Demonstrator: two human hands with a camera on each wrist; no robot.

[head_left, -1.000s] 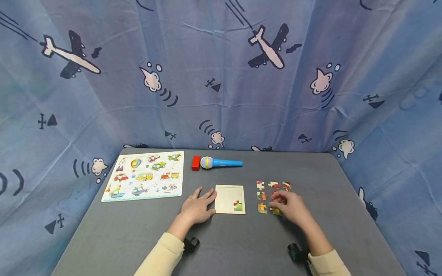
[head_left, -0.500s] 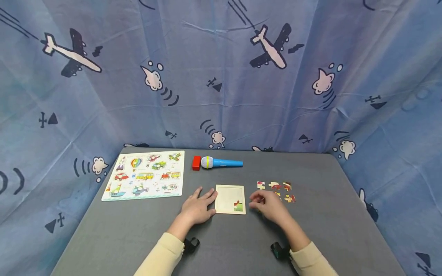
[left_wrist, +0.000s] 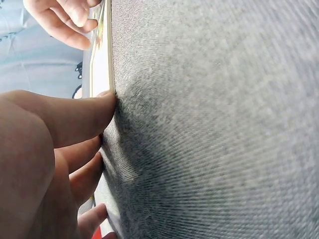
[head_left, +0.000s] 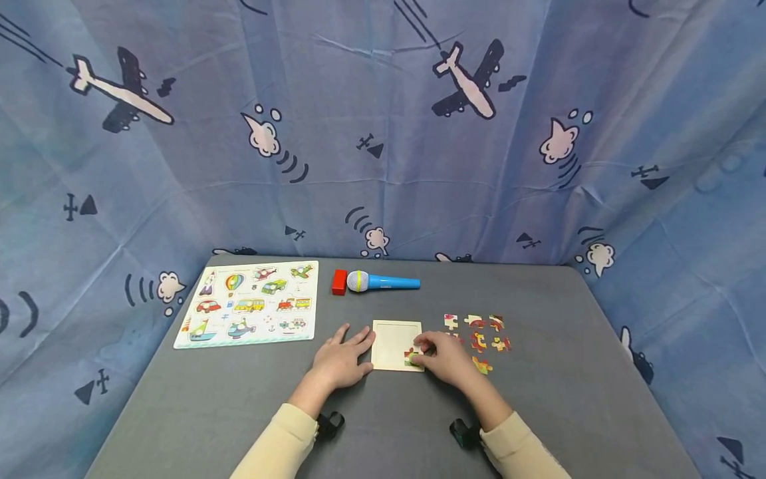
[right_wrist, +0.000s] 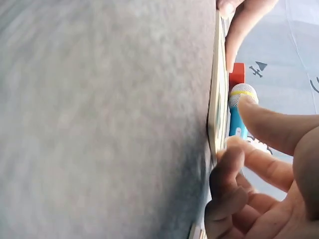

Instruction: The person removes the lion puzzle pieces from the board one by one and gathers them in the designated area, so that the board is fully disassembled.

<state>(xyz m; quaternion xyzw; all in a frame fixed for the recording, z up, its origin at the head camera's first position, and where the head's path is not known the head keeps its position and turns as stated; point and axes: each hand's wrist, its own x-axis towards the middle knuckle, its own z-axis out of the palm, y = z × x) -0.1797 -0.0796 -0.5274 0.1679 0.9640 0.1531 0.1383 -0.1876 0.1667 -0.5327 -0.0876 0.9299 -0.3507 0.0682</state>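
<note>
My left hand (head_left: pixel 340 362) lies with spread fingers at the left side of a small cream puzzle tray (head_left: pixel 390 340). Its thumb touches the tray's edge in the left wrist view. Over the tray's lower right corner, my right hand (head_left: pixel 447 359) pinches a puzzle piece (head_left: pixel 413 358), of which only a light green bit shows at the fingertips. A red and green piece (head_left: pixel 409 351) sits in that corner, partly covered. Several loose pieces (head_left: pixel 478 342) lie to the right of the tray, some hidden behind the right hand.
Behind the tray stands a red block (head_left: pixel 339 282) next to a blue toy microphone (head_left: pixel 391 283). A board with vehicle pictures (head_left: pixel 248 304) lies at the back left of the grey table (head_left: pixel 383 432). A blue patterned curtain (head_left: pixel 383 126) hangs behind.
My right hand has moved left, from over the loose pieces to the tray's lower right corner. The left hand has stayed at the tray's left side.
</note>
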